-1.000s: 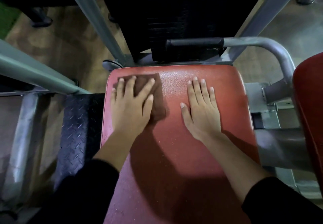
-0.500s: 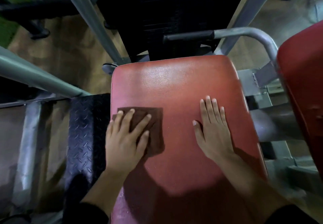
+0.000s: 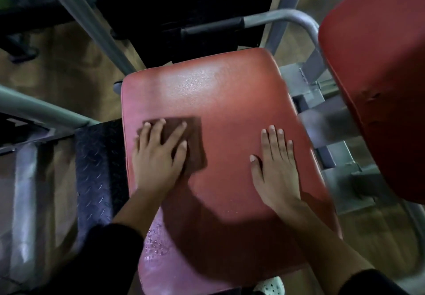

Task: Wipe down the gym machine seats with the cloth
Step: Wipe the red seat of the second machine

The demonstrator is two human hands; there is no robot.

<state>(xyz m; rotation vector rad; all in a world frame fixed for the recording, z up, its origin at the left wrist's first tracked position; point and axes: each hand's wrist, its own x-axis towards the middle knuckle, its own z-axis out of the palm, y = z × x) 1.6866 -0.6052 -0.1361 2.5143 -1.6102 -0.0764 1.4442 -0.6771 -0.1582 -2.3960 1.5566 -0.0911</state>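
A red padded seat (image 3: 225, 101) fills the middle of the view. A folded brown cloth (image 3: 195, 143) lies on the seat's left half. My left hand (image 3: 158, 159) presses flat on the cloth with fingers spread, covering most of it. On the bare right half of the seat, my right hand (image 3: 276, 170) rests flat with nothing in it. Water droplets (image 3: 156, 244) show on the near left part of the seat.
A second red pad (image 3: 377, 83) stands close on the right. A grey handle bar with a black grip (image 3: 213, 28) curves behind the seat. Grey frame tubes (image 3: 87, 18) slant at the left, above a black tread plate (image 3: 99, 170). The dark weight stack (image 3: 184, 2) stands behind.
My left hand has slid the cloth from the seat's far left corner toward me, down its left side. My right hand has drawn back with it, and the view has tilted.
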